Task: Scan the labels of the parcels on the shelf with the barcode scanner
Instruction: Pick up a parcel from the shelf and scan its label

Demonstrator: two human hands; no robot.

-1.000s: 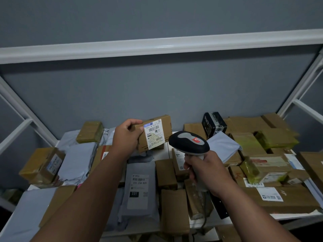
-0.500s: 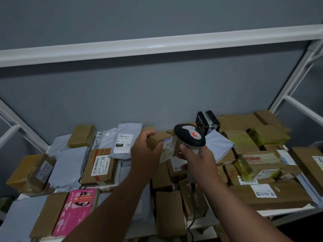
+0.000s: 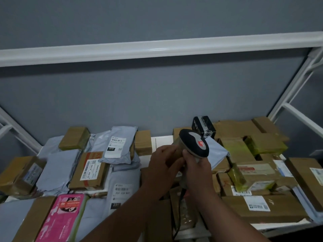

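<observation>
- A small brown parcel (image 3: 176, 151) is being held at the centre of the frame by the left hand (image 3: 161, 169), whose fingers are curled round it; most of the box is being hidden by that hand and by the scanner head.
- The barcode scanner (image 3: 194, 145) is being gripped by its handle in the right hand (image 3: 196, 173), fingers wrapped fully round, with the dark head raised just above and almost touching the parcel.
- The shelf (image 3: 161, 141) is being crowded with other parcels across the lower half of the frame: a grey mailer (image 3: 118, 145) at centre left, a pink box (image 3: 61, 217) at lower left, taped cartons at right.
- A misread is being risked: the label is not being shown in this view, so it cannot be told whether it is being faced toward the scanner window; at such closeness the beam may be missing the barcode.
- A neighbouring label, such as that on the long carton (image 3: 258, 205) at lower right, may be being caught by the beam instead.
- The cord (image 3: 178, 217) is being trailed down over the boxes at lower centre and could be snagged.
- Compared with half a second ago, the hands are being pressed closer together, the label's white face is no longer being seen, and the scanner head is being tilted more toward the right of the frame.
</observation>
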